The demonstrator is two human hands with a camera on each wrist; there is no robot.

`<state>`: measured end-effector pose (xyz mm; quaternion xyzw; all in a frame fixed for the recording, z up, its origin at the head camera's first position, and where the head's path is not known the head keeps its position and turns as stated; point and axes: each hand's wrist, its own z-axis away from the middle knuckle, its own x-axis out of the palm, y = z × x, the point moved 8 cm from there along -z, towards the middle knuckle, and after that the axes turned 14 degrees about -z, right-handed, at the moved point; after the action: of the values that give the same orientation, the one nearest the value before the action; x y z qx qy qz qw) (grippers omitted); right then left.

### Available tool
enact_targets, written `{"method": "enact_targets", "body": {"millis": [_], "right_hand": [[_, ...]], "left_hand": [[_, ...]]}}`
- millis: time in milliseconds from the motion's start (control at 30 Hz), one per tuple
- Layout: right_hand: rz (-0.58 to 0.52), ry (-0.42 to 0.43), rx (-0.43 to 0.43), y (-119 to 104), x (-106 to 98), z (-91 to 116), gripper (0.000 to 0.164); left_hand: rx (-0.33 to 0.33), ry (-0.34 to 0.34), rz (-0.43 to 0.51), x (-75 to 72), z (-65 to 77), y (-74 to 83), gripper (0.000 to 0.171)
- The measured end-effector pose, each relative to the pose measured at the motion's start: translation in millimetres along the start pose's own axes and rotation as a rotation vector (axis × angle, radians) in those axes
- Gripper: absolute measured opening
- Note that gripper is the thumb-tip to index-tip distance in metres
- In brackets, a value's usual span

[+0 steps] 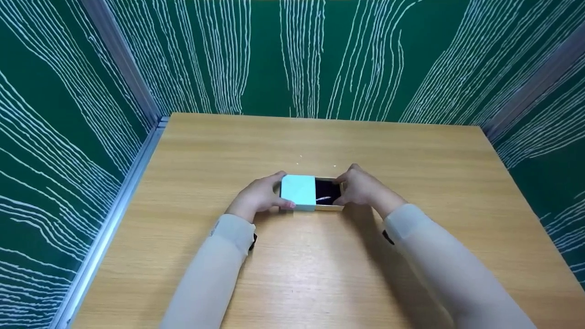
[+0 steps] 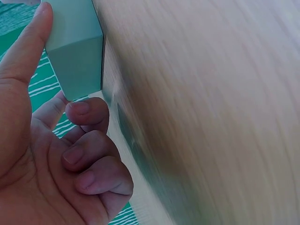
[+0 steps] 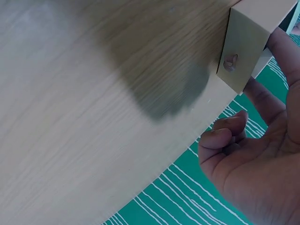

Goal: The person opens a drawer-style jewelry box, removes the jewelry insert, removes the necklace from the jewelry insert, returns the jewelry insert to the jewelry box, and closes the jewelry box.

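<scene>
A small turquoise box sleeve [image 1: 298, 191] lies on the table with its cardboard inner tray [image 1: 329, 207] partly out on the right. The tray's inside looks black, with a shiny streak on it. My left hand [image 1: 260, 194] grips the sleeve between thumb and index finger at its near and far sides; the other fingers [image 2: 93, 180] curl loosely below. At the tray's right end, my right hand [image 1: 363, 188] pinches it with thumb and index finger. A round hole [image 3: 230, 62] shows in the tray's end wall in the right wrist view.
The wooden table [image 1: 301, 265] runs up to green walls [image 1: 265, 59] with white wavy lines. A few tiny white specks [image 1: 334, 166] lie beyond the box. A metal rail [image 1: 114, 205] follows the table's left edge.
</scene>
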<state>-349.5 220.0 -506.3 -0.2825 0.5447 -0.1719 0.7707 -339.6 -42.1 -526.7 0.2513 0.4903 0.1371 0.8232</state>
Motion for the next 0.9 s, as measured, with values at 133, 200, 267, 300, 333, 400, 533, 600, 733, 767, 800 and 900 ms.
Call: {"method": "enact_targets", "body": {"millis": [133, 200, 267, 300, 333, 400, 533, 600, 733, 767, 800, 900], "right_hand": [[0.062, 0.001, -0.038, -2.9, 0.8, -2.6, 0.067], [0.087, 0.005, -0.055, -4.7, 1.4, -3.7, 0.066], [0.101, 0.008, -0.068, -6.3, 1.9, -4.3, 0.063], [0.102, 0.010, -0.070, -6.6, 2.1, -4.6, 0.062], [0.100, 0.014, -0.071, -6.7, 2.1, -4.7, 0.061], [0.092, 0.023, -0.074, -6.3, 1.9, -4.6, 0.060], [0.062, 0.039, -0.084, -3.5, 1.8, -3.7, 0.057], [0.049, 0.043, -0.098, -2.1, 2.6, -3.3, 0.055], [0.038, 0.053, -0.124, 1.3, 4.3, -3.2, 0.052], [0.036, 0.055, -0.130, 1.9, 4.5, -3.2, 0.052], [0.032, 0.056, -0.135, 2.4, 4.5, -3.2, 0.051], [0.011, 0.054, -0.145, 4.0, 4.2, -3.7, 0.052]], "left_hand": [[0.014, 0.005, -0.011, -1.4, -1.2, 2.0, 0.116], [0.016, 0.003, -0.007, -1.9, -1.6, 2.4, 0.116], [0.014, -0.001, -0.002, -2.1, -1.9, 2.6, 0.116], [0.013, -0.004, 0.000, -2.2, -2.0, 2.6, 0.116], [0.011, -0.005, 0.003, -2.2, -1.9, 2.5, 0.116], [0.010, -0.006, 0.004, -2.3, -1.8, 2.5, 0.115], [0.004, -0.005, 0.007, -1.8, -1.4, 1.7, 0.115], [0.004, -0.005, 0.002, -1.1, -1.4, 1.4, 0.115], [0.003, -0.009, -0.002, 0.6, -1.8, 0.5, 0.115], [0.001, -0.011, -0.001, 0.8, -1.8, 0.2, 0.115], [0.000, -0.012, 0.002, 1.1, -1.8, 0.0, 0.115], [-0.004, -0.013, 0.011, 1.4, -2.1, -0.5, 0.116]]}}
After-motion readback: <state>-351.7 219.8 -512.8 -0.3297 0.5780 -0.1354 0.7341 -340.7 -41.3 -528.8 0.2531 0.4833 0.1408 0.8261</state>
